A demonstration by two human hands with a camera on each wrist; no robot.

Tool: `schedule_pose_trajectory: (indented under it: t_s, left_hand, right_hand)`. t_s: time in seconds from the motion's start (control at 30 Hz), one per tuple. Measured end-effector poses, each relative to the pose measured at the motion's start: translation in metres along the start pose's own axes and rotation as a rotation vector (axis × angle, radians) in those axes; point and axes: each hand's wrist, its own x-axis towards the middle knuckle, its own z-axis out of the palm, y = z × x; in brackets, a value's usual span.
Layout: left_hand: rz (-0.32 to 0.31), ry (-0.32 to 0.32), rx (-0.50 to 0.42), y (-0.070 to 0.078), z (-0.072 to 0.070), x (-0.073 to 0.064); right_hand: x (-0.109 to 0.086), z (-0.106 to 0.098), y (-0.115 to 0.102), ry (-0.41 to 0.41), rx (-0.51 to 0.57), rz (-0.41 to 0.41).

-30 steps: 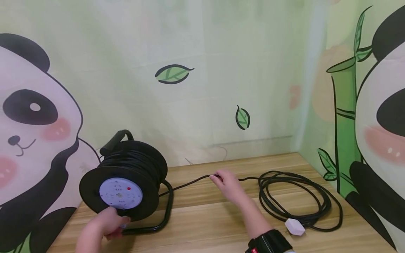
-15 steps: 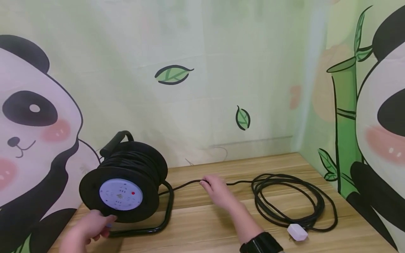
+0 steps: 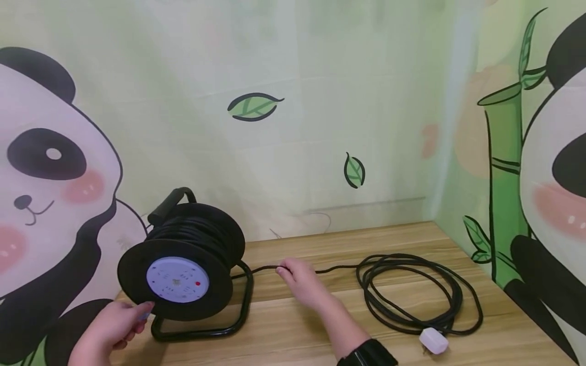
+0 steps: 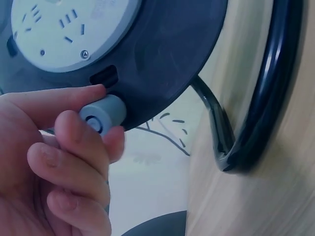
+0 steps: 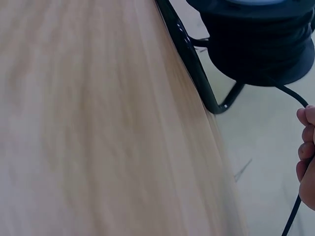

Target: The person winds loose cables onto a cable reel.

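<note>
A black cable reel (image 3: 197, 229) with a pale round socket panel (image 3: 177, 279) stands at the left of the table on its tube frame (image 3: 247, 300). My left hand (image 3: 110, 328) pinches the small grey crank knob (image 4: 106, 114) on the reel's front disc, low on its left side; the left wrist view shows thumb and fingers around the knob. Right of the reel, my right hand (image 3: 304, 284) grips the black cable (image 3: 336, 267) that runs from the drum. In the right wrist view only part of this hand shows, its fingers curled round the cable.
Loose loops of cable (image 3: 458, 300) lie at the table's right, with a white plug (image 3: 433, 340) at their front. The wooden table (image 3: 293, 325) meets a printed cloth backdrop (image 3: 293, 152) behind and at the side. A black carrying handle (image 3: 167, 207) tops the reel.
The crank knob has swung leftward with my left hand, and the socket panel's red dot has moved down and right. My right hand has moved left toward the reel; the cable loops have also shifted left.
</note>
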Motion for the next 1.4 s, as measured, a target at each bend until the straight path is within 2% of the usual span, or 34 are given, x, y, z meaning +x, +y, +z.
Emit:
schedule_pose_trajectory:
  t_s: [0.13,0.33,0.4,0.47,0.6,0.7,0.77,0.83,0.97,1.17,1.27,1.4]
  left_hand:
    - [-0.045,0.046,-0.084,0.001,-0.007,-0.004]
    - [-0.068,0.098,-0.203,-0.001,-0.01,-0.009]
    - [-0.079,0.107,-0.28,-0.002,-0.01,-0.009]
    - [-0.082,0.107,-0.394,-0.001,-0.01,-0.008]
    - [-0.054,0.084,-0.64,0.003,-0.011,-0.008]
    - [-0.002,0.06,-0.824,0.006,-0.012,-0.012]
    - [0.051,0.045,-0.933,0.008,-0.012,-0.015]
    - [0.116,0.031,-1.005,0.01,-0.012,-0.017]
    - [0.173,0.029,-1.057,0.014,-0.013,-0.017]
    - [0.18,0.045,-1.064,0.02,-0.015,-0.017]
    - [0.195,0.052,-1.07,0.022,-0.015,-0.016]
    - [0.174,0.072,-1.091,0.024,-0.014,-0.015]
  right_hand:
    - [0.001,0.012,-0.004,-0.015,0.008,0.017]
    - [0.001,0.033,-0.012,-0.019,-0.019,0.018]
    - [0.001,0.038,-0.014,-0.019,-0.036,0.006]
    - [0.002,0.043,-0.017,-0.03,-0.049,-0.014]
    - [0.002,0.051,-0.021,-0.067,-0.113,-0.08]
    - [0.001,0.058,-0.021,-0.099,-0.165,-0.119]
    - [0.001,0.061,-0.022,-0.13,-0.18,-0.122]
    - [0.002,0.062,-0.026,-0.162,-0.182,-0.121]
    - [0.006,0.058,-0.034,-0.203,-0.155,-0.098]
    - [0.01,0.053,-0.038,-0.194,-0.14,-0.074]
    - [0.01,0.052,-0.038,-0.182,-0.166,-0.072]
    - [0.012,0.049,-0.037,-0.157,-0.218,-0.071]
